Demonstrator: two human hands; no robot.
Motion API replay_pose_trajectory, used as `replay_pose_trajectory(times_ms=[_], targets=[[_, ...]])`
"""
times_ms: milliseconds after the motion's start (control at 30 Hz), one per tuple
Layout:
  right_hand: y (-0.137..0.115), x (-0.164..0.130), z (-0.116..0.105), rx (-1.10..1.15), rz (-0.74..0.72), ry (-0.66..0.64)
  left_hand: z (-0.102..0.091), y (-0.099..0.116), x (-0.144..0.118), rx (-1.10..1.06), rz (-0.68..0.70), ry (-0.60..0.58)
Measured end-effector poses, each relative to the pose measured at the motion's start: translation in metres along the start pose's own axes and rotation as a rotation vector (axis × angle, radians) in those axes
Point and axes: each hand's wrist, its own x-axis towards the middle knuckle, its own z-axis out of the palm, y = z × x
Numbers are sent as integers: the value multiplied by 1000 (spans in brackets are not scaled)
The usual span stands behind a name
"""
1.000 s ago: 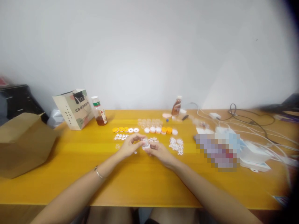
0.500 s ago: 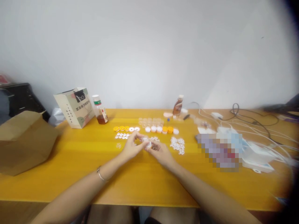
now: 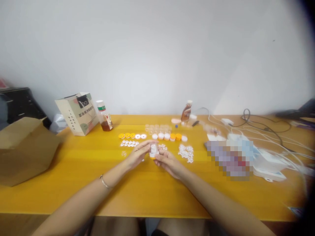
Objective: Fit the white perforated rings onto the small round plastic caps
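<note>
Far left, a big brown paper bag (image 3: 27, 152) on the yellow-orange wooden table (image 3: 78, 164), then a cream printed paper bag (image 3: 81, 114) with a dark patch up top. Right beside that, a clear plastic bottle with a white cap and green band (image 3: 104, 119), part-filled with reddish-brown liquid.

Next along, a row of flat yellow and white ring-shaped discs (image 3: 132, 136), plus rows of small round white pieces (image 3: 129, 143) just in front.

Then the left hand (image 3: 137, 154), with a thin silvery bracelet (image 3: 104, 182) at the wrist. Half curled, thumb and fingers lightly around the left and upper part of a small clear-and-white cylinder with an orange bottom (image 3: 154, 151). Held about upright between both hands, near the middle of the table. Can't make out what's inside (way too blurry). Behind it, clear round plastic cups (image 3: 157, 128).

On the other side, the right hand (image 3: 171, 162), pinched onto the cylinder's lower right, thumb in front.

Past that, a row of round white and orange caps (image 3: 169, 136), a tiny blue cap-like bit (image 3: 176, 126), a brown bottle with a white top (image 3: 186, 112) near the wall, and a loose pile of small white pieces (image 3: 186, 152). Far right, tangled white cables and a white box (image 3: 269, 160) beside a pixelated patch (image 3: 228, 160).
</note>
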Motion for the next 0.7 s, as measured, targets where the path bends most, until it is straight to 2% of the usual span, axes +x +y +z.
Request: replay_pose_trajectory(times_ms=[100,167,300,367,467,567,700], targets=[[-1,0,0,-28,0,-17,1,-2,0,69,64,81],[0,0,0,-9,-7,-27,1,-1,0,72,65,92],[3,0,-2,40,-34,-44,2,4,-2,-72,19,-33],[3,0,-2,36,-49,-46,3,5,-2,-76,28,-35],[2,0,-2,-35,-69,-23,2,3,-1,63,83,61],[-2,0,-1,-189,-85,8,0,2,1,237,128,104],[-4,-1,1,-358,-133,56,2,1,0,530,220,212]])
